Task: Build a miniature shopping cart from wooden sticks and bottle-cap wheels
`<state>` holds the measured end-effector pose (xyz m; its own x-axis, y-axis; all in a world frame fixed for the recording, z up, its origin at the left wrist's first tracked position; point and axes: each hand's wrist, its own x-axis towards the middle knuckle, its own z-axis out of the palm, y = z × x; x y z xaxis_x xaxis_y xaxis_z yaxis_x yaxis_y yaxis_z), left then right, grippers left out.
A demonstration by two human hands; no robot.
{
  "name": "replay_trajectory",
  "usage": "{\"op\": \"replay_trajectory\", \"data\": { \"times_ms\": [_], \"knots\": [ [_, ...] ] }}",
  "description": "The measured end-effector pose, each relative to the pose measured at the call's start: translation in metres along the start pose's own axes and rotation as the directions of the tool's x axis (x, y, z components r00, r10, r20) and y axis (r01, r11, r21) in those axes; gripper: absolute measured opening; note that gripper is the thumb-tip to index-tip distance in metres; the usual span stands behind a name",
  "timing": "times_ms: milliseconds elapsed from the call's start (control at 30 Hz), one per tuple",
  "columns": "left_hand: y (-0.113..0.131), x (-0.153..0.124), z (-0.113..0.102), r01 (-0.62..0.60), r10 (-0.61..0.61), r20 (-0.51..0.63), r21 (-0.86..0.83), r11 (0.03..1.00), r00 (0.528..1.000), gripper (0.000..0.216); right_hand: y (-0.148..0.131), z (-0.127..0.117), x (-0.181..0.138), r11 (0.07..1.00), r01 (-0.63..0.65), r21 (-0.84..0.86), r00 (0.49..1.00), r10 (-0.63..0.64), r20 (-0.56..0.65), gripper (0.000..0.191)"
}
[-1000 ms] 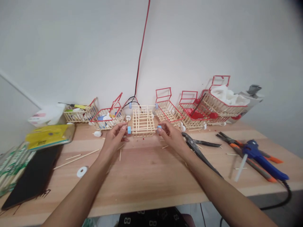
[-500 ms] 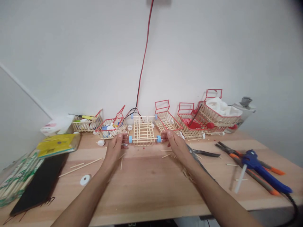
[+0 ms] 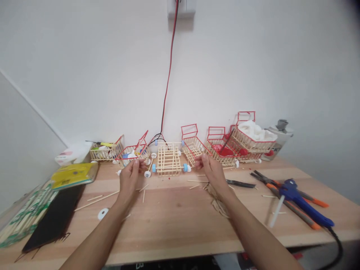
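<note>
A small cart of pale wooden sticks [image 3: 168,159] with blue wheels stands upside down near the wall, in the middle of the table. To its left is my left hand [image 3: 131,178], fingers loosely bent and apart, holding nothing I can see. Close by it lies a stick axle with white wheels [image 3: 150,165]. On the other side, my right hand [image 3: 212,172] hovers with its fingers partly curled and no object visible in them. Neither hand touches the blue-wheeled cart. Behind my right hand sits a stick cart with a red rim [image 3: 194,148].
More red-rimmed carts [image 3: 222,150] line the wall, some filled. Pliers [image 3: 281,189] and a blue glue gun [image 3: 300,202] lie at right. A black board [image 3: 54,217], a yellow packet [image 3: 74,175] and bagged sticks [image 3: 25,213] are at left. Loose sticks [image 3: 97,200] lie about.
Both hands have drawn away from the blue-wheeled cart, left hand leftward and right hand rightward. The white-wheeled axle shows more fully now. The view has tilted slightly up.
</note>
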<state>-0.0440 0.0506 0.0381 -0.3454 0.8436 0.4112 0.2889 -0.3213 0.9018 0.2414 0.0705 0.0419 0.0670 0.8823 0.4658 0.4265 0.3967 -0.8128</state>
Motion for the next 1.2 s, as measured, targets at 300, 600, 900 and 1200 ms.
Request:
{"op": "replay_trajectory", "data": {
  "times_ms": [300, 600, 900, 1200],
  "knots": [
    [-0.003, 0.003, -0.003, -0.033, 0.033, -0.005, 0.085, 0.996, 0.999, 0.046, 0.008, -0.006, 0.009, 0.990, 0.121, -0.072, 0.990, -0.125, -0.057, 0.035],
    [-0.004, 0.004, -0.002, -0.030, 0.027, 0.029, 0.130, 0.991, 0.999, 0.043, -0.045, -0.018, 0.032, 0.911, 0.336, -0.240, 0.941, -0.318, 0.113, 0.024],
    [-0.004, 0.021, 0.003, 0.196, -0.158, 0.259, -0.126, 0.972, 0.953, 0.066, -0.040, 0.011, 0.049, 0.884, 0.273, -0.379, 0.918, -0.122, 0.376, 0.030],
    [0.000, 0.042, 0.020, 0.527, -0.405, 0.426, -0.222, 0.820, 0.809, 0.051, -0.030, 0.028, 0.062, 0.941, 0.169, -0.294, 0.918, -0.041, 0.395, 0.049]
  ]
}}
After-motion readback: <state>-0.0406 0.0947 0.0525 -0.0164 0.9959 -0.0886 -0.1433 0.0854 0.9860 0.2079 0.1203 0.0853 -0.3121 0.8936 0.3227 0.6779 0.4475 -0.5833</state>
